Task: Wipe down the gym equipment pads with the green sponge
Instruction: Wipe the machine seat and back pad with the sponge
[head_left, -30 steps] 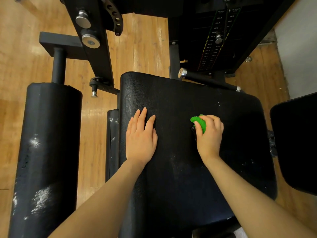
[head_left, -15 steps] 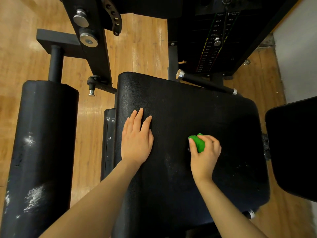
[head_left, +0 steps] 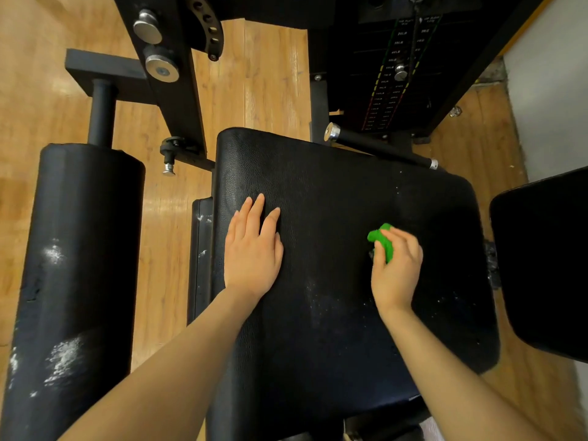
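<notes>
Right hand, gripping the green sponge, has apparently slid rightward across the seat pad; left hand stays flat.

A seat pad is set in the middle, on a wooden floor. The left hand is laid flat on its left part; the sponge is held by the right hand on its right part. A roller pad is placed to the left, another pad to the right, and a weight stack behind.
</notes>
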`<state>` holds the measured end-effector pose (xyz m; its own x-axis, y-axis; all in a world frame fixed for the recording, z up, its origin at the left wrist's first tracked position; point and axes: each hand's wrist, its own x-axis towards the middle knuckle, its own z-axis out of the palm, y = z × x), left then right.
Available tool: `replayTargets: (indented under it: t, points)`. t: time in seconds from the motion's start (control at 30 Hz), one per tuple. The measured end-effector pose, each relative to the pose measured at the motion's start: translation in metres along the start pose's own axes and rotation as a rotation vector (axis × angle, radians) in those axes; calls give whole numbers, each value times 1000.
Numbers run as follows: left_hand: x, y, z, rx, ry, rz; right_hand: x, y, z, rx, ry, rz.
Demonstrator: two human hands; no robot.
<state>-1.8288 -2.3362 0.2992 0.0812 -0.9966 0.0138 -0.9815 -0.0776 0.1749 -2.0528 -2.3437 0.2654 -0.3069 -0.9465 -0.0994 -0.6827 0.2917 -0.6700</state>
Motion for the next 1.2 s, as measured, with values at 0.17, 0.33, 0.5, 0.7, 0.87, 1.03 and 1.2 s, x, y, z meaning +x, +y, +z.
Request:
replayTargets:
  t: [0.17, 0.33, 0.5, 0.7, 0.87, 1.03, 1.2]
  points:
    - [-1, -2, -4, -41, -48, 9, -30, 13, -5, 62, -19, -13]
    - [-46, -4, -10, 3, -51, -85, -14, -4, -2, 39, 54, 107]
    - [-82, 0, -2, 113, -76, -137, -23, -6, -10, 57, -19, 108]
    - [-82, 3, 2, 153, -69, -161, -78, 2, -22, 190, -199, -62]
    - [-84, 3, 5, 143, -43, -155, -100, 2, -18, 242, -261, -126]
    - [-83, 2, 7, 142, -19, -148, -64, -39, 0, 300, -208, -241]
    - [-83, 2, 9, 133, 6, -141, -47, -52, 30, 95, -257, -428]
